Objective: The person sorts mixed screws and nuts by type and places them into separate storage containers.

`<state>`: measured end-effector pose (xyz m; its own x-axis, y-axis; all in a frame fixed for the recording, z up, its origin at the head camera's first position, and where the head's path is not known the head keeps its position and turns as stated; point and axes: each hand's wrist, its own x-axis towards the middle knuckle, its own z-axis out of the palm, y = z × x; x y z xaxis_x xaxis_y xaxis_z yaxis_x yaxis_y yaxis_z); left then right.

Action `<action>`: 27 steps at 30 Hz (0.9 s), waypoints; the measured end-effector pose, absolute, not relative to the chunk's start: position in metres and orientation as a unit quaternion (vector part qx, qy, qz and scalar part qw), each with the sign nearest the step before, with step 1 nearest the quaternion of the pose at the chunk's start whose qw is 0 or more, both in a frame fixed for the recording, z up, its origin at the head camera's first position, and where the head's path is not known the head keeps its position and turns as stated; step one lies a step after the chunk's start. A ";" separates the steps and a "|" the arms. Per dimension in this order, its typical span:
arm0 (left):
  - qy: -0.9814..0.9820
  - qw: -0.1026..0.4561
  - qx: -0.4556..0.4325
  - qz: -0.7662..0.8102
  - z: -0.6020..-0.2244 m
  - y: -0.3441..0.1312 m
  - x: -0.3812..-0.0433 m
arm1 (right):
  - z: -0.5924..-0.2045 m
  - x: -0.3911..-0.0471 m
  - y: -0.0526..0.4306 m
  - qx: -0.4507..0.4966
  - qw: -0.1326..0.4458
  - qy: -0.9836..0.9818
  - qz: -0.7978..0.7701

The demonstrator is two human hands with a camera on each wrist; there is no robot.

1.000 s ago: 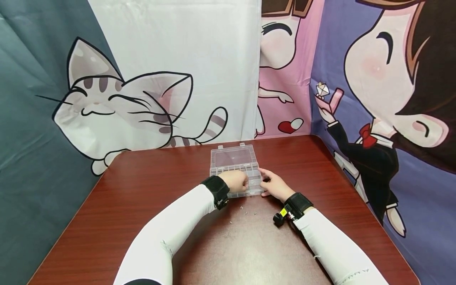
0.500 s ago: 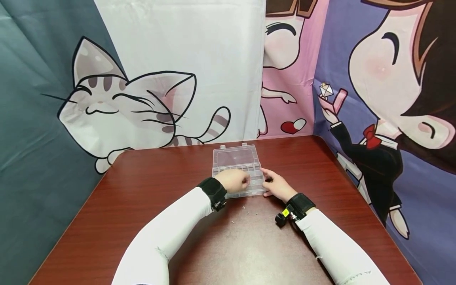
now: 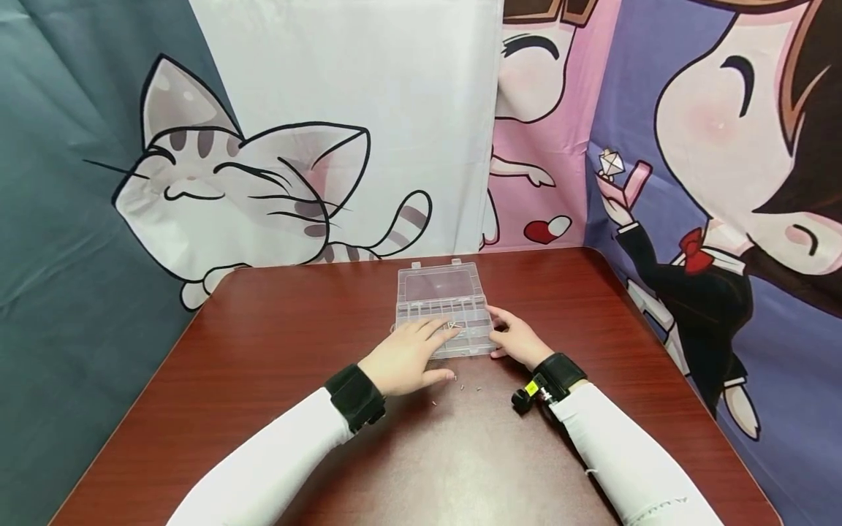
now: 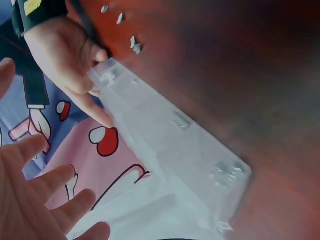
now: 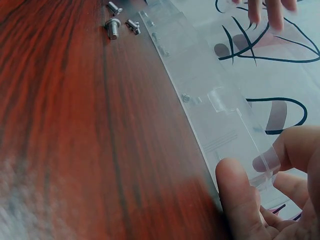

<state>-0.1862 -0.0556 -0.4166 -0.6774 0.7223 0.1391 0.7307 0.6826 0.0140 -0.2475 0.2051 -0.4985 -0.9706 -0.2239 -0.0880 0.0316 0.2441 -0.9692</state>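
A clear plastic compartment box (image 3: 473,320) lies on the table with its lid (image 3: 439,283) tipped back. My left hand (image 3: 406,356) hovers over the box's front left part, fingers spread and nothing held; it hides some compartments. Small metal pieces (image 3: 452,326) show inside near its fingertips. With thumb and fingers, my right hand (image 3: 520,342) grips the box's right end; the right wrist view shows the thumb (image 5: 233,182) along the front wall. Several small screws (image 5: 112,29) lie loose on the tabletop in front of the box.
The reddish-brown table (image 3: 296,314) extends around the box on all sides. Printed cloth curtains (image 3: 421,88) hang along the table's back and sides. A small camera (image 3: 522,400) is strapped at my right wrist, close above the tabletop.
My left hand has uncurled and drawn back from the box's middle, toward the left and nearer to me. Metal pieces in the box now show. The right hand keeps its grip.
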 end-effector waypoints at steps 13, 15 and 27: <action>-0.915 0.053 -0.400 -0.010 -0.435 -0.081 -0.150 | -0.498 -0.246 0.205 -0.058 0.104 0.788 -0.604; -0.914 0.047 -0.402 0.002 -0.439 -0.081 -0.149 | -0.499 -0.245 0.205 -0.057 0.105 0.786 -0.606; -0.882 0.062 -0.464 0.044 -0.450 -0.068 -0.152 | -0.496 -0.245 0.205 -0.062 0.104 0.781 -0.612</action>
